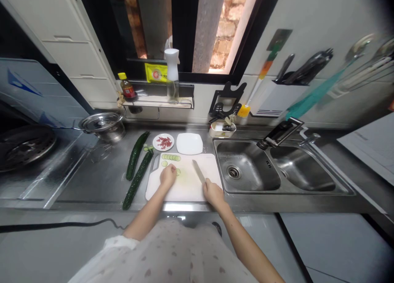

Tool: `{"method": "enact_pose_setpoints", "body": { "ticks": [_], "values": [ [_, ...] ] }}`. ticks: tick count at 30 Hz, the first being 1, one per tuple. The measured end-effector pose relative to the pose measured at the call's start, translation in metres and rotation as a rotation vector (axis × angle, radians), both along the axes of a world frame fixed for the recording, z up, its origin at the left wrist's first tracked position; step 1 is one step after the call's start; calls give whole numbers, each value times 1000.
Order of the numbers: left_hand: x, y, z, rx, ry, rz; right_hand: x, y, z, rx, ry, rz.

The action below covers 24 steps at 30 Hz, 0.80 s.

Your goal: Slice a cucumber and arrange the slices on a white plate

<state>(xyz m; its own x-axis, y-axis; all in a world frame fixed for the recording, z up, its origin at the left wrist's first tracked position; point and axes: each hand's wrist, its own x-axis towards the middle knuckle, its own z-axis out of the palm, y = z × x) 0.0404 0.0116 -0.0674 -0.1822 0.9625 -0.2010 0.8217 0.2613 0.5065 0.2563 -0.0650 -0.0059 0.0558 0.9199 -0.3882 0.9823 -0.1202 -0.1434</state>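
A white cutting board (191,184) lies on the steel counter in front of me. My left hand (168,177) rests closed on the board over cucumber slices, one slice (178,172) showing at its fingertips. A row of cut cucumber slices (171,157) lies along the board's far edge. My right hand (213,193) grips the handle of a knife (198,171), whose blade points away over the board. Two whole cucumbers (137,155) (137,180) lie on the counter left of the board.
Behind the board stand a small plate of red chopped bits (163,142) and an empty white plate (189,143). A double steel sink (249,170) with a tap (278,133) is at the right. A lidded pot (103,125) and a stove are at the left.
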Motion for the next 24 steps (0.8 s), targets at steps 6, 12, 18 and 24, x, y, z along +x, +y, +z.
{"method": "enact_pose_setpoints", "body": {
  "ticks": [6, 12, 18, 24],
  "values": [
    [-17, 8, 6, 48, -4, 117, -1, 1, 3, -18, 0, -5],
    [-34, 15, 9, 82, 1, 232, 0, 3, 4, -30, 7, 1],
    [-42, 16, 5, 100, 39, 259, 1, 4, 3, -12, 13, 6],
    [-45, 15, 3, 100, 91, 251, 1, 5, 4, -28, 6, 8]
  ]
}}
